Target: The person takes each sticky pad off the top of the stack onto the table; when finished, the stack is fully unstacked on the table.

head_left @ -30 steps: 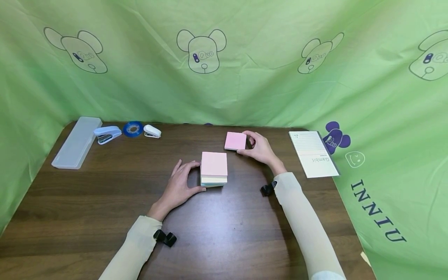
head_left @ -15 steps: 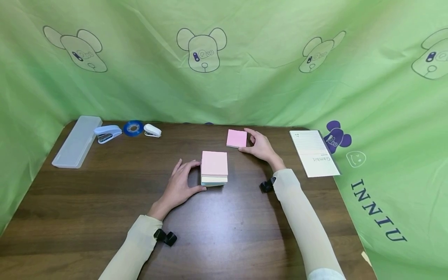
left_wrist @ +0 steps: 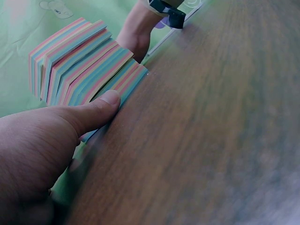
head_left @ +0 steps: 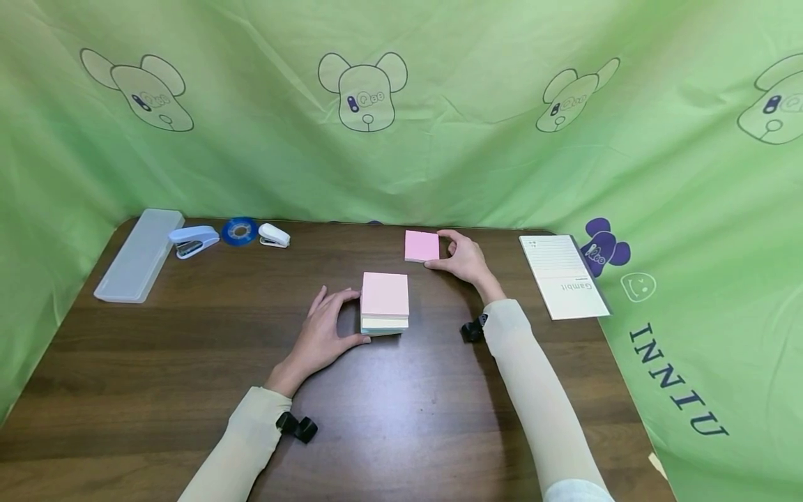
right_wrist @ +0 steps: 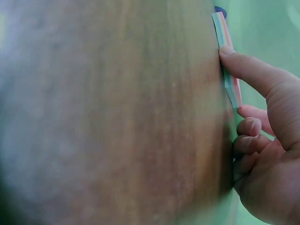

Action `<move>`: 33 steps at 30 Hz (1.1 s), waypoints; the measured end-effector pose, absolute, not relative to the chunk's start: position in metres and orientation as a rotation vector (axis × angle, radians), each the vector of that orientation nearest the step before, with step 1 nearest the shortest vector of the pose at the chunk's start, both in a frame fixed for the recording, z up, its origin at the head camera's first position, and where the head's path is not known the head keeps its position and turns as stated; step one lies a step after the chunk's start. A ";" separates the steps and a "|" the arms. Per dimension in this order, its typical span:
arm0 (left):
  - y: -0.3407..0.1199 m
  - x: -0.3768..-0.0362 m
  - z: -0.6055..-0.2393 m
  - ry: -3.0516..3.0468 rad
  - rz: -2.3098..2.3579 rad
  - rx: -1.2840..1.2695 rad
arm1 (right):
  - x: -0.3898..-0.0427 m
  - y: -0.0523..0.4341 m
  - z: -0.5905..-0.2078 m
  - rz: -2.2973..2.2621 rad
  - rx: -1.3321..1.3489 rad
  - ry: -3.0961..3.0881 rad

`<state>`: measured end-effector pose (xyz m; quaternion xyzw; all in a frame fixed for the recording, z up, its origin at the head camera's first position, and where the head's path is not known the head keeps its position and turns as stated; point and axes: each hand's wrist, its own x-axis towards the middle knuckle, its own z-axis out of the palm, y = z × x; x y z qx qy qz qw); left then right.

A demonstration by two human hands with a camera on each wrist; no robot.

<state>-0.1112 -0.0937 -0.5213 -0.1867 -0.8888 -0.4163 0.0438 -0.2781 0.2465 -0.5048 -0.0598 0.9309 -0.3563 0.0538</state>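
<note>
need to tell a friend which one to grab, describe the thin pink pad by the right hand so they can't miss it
On the dark wooden table, look past the thick pastel block toward the green backdrop. The thin pink pad lies flat there, touched by the right hand. It is far thinner than the block.

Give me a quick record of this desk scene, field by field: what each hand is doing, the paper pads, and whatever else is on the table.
left hand: left hand holds the side of the thick sticky-note block, thumb on its lower edge
right hand: right hand pinches the thin pink pad at its right edge
pads: apart; thin pad lies beyond the block
table: dark wooden table
far left: clear pencil case, blue stapler, tape roll, small white stapler
right: notebook
</note>
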 end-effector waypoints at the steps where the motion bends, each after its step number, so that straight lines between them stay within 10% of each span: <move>1: -0.094 -0.111 -0.521 -2.717 -1.274 -0.571 | -0.283 0.249 -0.510 -1.062 -0.188 2.828; 33: -0.093 -0.111 -0.521 -2.732 -1.283 -0.565 | -0.308 0.264 -0.548 -0.999 -0.228 2.868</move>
